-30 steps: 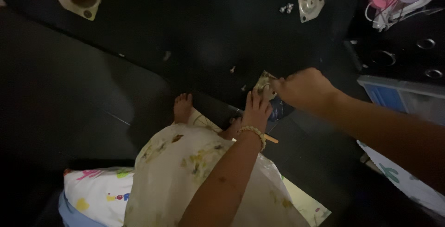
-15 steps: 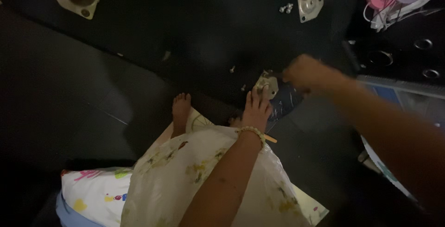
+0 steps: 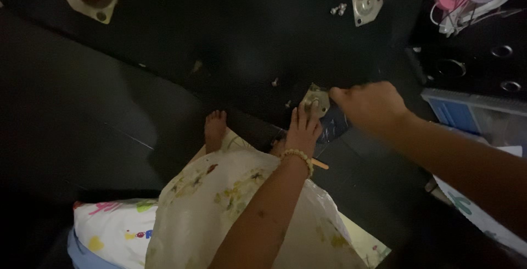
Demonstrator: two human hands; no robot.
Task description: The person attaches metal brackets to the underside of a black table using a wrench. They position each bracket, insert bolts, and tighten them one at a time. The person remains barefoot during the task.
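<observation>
A blue-lidded clear box (image 3: 472, 116) is seen at the right edge. A metal plate (image 3: 315, 101) on the dark board (image 3: 164, 38) is pressed under the left hand (image 3: 303, 130), fingers flat, and pinched by the right hand (image 3: 370, 106). Since the earlier frame, the right hand has dropped onto the plate.

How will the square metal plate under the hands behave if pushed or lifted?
The square metal plate looks rigid and probably heavy for its size. Lying flat on the black board, it should slide rather than roll or tip. The left hand pins it; the right hand is at its edge.
</observation>
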